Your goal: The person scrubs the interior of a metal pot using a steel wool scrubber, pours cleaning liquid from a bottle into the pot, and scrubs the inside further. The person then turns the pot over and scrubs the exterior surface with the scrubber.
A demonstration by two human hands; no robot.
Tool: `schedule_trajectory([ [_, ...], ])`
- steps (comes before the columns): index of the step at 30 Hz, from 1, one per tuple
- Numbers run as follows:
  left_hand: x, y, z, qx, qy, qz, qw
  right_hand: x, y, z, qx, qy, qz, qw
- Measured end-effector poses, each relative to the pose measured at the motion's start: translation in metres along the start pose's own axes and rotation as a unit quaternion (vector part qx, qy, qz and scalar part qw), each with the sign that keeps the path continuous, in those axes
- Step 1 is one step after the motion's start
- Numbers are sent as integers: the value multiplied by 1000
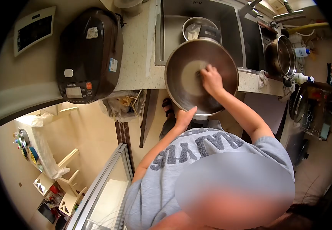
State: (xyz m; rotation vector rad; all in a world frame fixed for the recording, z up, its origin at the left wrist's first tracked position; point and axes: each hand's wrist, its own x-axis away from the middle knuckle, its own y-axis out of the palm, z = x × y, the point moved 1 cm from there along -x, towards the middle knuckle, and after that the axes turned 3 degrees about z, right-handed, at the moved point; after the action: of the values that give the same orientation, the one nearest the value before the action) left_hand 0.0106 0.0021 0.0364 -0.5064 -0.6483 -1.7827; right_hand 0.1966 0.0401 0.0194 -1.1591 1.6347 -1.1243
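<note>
A wide, dark-brown wok with a paler centre lies over the sink's front edge, its inside facing up. My left hand grips the near rim, with the thumb over the edge and the other fingers hidden below. Inside the wok, my right hand is closed, fingers bent against the pan's surface. A small dark bit shows at its fingertips, too little to name. Behind the wok, a round metal pot sits in the sink, with something pale in it. A black handle stands beside the wok's far rim.
The steel sink is set in a speckled counter. A dark rice cooker stands on the left. To the right are a faucet, a steel pot and bottles. A cabinet door hangs open below.
</note>
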Motion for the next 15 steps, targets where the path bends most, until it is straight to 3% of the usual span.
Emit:
schedule_trajectory([
  [3, -11, -5, -16, -55, 19, -23, 998, 4, 24, -38, -152, -139, -74, 976],
  [6, -11, -6, -16, -64, 12, -27, 998, -46, 42, -27, -107, -184, 47, 976],
  [8, -9, -5, -17, -63, 48, -21, 997, -56, 10, 2, -31, -69, 60, 995],
  [12, -12, -5, -17, -2, 21, -24, 999, 13, -13, 21, 98, 37, -55, 993],
  [15, -16, -4, -25, -7, 22, -36, 999, 41, -1, -20, -78, -33, -118, 989],
])
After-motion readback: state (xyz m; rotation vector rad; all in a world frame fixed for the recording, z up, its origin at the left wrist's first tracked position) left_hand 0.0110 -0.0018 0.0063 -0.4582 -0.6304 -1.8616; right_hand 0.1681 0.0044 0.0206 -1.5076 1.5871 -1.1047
